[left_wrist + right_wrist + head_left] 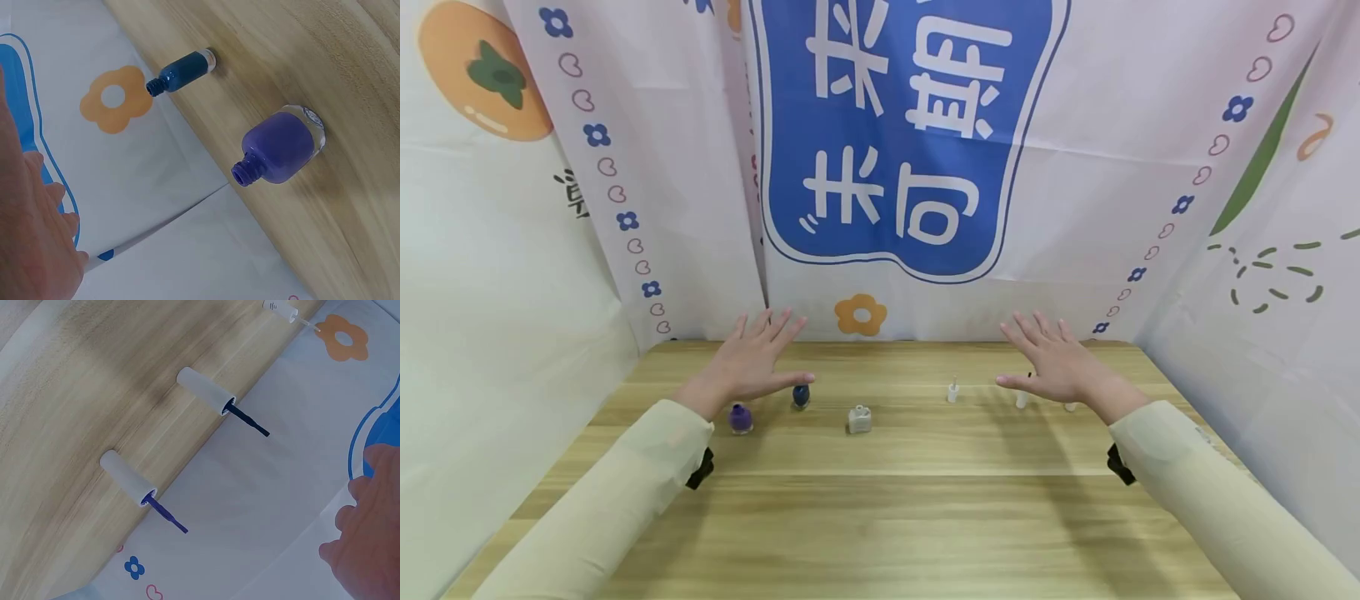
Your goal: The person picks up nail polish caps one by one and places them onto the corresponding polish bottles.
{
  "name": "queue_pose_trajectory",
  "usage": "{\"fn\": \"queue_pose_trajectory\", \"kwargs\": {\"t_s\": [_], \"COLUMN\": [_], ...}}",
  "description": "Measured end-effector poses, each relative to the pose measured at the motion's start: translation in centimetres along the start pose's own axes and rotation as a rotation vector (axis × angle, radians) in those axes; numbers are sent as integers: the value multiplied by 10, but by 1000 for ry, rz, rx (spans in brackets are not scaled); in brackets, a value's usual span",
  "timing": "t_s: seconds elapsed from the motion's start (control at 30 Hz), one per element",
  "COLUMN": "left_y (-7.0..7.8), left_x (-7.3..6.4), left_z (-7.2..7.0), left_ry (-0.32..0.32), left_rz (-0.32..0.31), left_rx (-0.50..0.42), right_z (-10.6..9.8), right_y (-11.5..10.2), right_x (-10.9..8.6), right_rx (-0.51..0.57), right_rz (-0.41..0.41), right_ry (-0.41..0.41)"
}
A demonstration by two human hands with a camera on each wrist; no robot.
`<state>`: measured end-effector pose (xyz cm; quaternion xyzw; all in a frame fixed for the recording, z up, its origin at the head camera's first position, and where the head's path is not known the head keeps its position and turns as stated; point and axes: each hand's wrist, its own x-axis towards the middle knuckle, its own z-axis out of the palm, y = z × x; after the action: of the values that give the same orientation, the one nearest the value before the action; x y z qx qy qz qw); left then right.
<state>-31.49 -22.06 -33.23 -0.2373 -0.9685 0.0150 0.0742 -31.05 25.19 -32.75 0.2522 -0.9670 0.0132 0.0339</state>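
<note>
My left hand [756, 360] is spread out with straight fingers above the table's left side, holding nothing. Near it stand an uncapped purple nail polish bottle [279, 147] and an uncapped dark blue nail polish bottle [186, 70]. A clear, whitish nail polish bottle [860, 419] stands nearer the middle. On the right, my right hand [1056, 365] is likewise spread and empty. Below it, white caps stand on their tops with brushes pointing up: one with a purple brush [128, 477], one with a dark blue brush [205, 390], and one with a pale brush [280, 310].
The wooden table [880, 517] ends at a white printed cloth [1075, 250] hanging at the back. Cloth also hangs along the left and right sides. Each wrist wears a black device [702, 469] under its sleeve.
</note>
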Motion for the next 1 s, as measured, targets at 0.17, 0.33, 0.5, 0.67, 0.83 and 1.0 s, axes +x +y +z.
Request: {"fn": "queue_pose_trajectory", "kwargs": {"t_s": [0.17,0.33,0.5,0.67,0.83,1.0], "left_y": [-1,-3,-2,1,4,12], "left_x": [0,0,-2,-1,-2,-5], "left_z": [-2,-5,-8,-11,-13,-12], "left_ry": [-5,-3,1,12,35,33], "left_rz": [2,4,8,-6,-21,-20], "left_rx": [-12,-4,0,-24,-62,-133], "right_z": [-3,-8,-13,-16,-16,-15], "right_y": [0,0,-2,-2,-3,-6], "right_x": [-1,-3,-5,-6,-8,-12], "right_rx": [-9,-2,14,50,102,189], "right_rz": [6,7,7,20,39,52], "right_ry": [8,3,5,28,52,76]}}
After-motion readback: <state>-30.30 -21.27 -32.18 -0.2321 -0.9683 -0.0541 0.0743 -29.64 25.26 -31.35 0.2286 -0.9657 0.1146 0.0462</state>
